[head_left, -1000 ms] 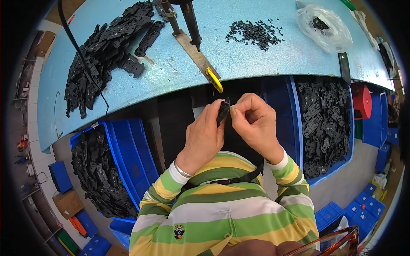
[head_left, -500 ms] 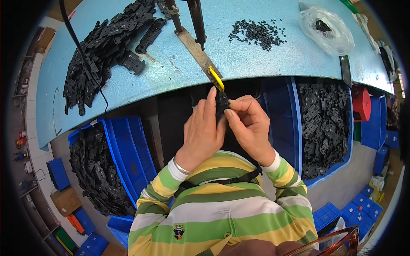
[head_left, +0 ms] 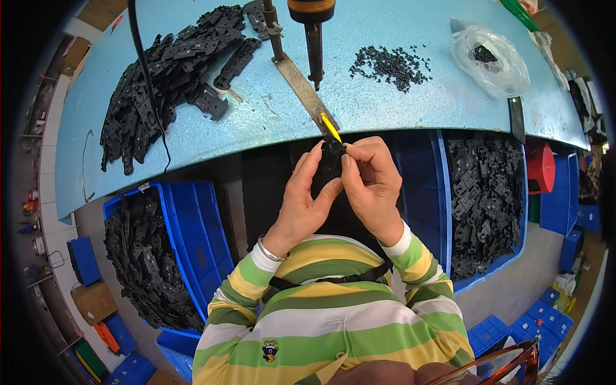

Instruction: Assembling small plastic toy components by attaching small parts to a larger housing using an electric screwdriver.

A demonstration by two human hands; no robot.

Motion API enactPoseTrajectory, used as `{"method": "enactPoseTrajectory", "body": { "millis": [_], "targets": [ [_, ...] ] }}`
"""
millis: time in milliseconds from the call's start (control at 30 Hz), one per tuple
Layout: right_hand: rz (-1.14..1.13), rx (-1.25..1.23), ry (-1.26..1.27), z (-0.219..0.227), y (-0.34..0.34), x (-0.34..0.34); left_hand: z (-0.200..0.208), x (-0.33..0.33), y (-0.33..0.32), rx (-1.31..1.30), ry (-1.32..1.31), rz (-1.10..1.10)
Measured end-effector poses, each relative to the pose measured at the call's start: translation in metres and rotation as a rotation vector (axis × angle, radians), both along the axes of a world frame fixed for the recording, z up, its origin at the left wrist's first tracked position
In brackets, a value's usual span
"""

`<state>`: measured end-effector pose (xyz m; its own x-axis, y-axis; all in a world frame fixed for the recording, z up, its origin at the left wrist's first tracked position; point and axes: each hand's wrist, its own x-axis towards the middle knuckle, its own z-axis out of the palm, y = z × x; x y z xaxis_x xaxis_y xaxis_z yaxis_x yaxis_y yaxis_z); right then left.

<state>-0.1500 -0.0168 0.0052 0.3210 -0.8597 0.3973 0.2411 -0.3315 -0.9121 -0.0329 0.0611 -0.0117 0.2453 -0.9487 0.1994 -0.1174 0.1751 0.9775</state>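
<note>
Just off the table's front edge, my left hand [head_left: 303, 196] is closed around a black plastic part [head_left: 332, 157], held between fingers and thumb. My right hand [head_left: 373, 183] pinches at the part's right side, with a small black piece [head_left: 345, 146] partly showing between thumb and forefinger. The far end of the part meets a yellow strip [head_left: 331, 127] on the end of a flat metal bar [head_left: 300, 90]. Above the bar hangs a dark driver-like tool [head_left: 314, 54] with its tip pointing down. My fingers hide some of the part.
On the blue table [head_left: 269, 138] lie a heap of black plastic parts [head_left: 173, 70], scattered small black pieces [head_left: 393, 67] and a clear plastic bag [head_left: 493, 61]. Blue bins of black parts stand left [head_left: 218, 224] and right [head_left: 428, 205]. A black cable [head_left: 144, 83] hangs at left.
The view has shifted slightly. My left thumb has spread away from its fingers, and my hands with the part sit closer to the bar's yellow strip. More of the hanging tool shows.
</note>
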Motion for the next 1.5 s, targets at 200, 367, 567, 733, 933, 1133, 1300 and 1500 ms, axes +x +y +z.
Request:
{"method": "enactPoseTrajectory", "body": {
  "millis": [200,367,567,733,933,1133,1300,1500],
  "targets": [
    [0.065,-0.037,0.017,0.011,-0.014,0.014,0.008,0.001,-0.015,-0.031,0.152,0.029],
    [0.073,-0.054,-0.078,0.025,-0.028,0.032,0.031,0.009,-0.032,-0.094,0.230,0.026],
    [0.070,-0.068,-0.124,0.034,-0.036,0.041,0.039,0.016,-0.043,-0.133,0.296,-0.017],
    [0.068,-0.093,-0.120,0.036,-0.040,0.044,0.040,0.020,-0.048,-0.154,0.312,-0.042],
    [0.072,-0.099,-0.108,0.035,-0.042,0.048,0.039,0.025,-0.050,-0.163,0.309,-0.024],
    [0.066,-0.109,-0.136,0.034,-0.046,0.052,0.038,0.031,-0.052,-0.149,0.249,-0.074],
    [0.058,-0.105,-0.119,0.034,-0.046,0.052,0.035,0.033,-0.053,-0.151,0.266,-0.084],
    [0.061,-0.096,-0.122,0.033,-0.046,0.052,0.034,0.034,-0.054,-0.139,0.253,-0.084]
  ]
}}
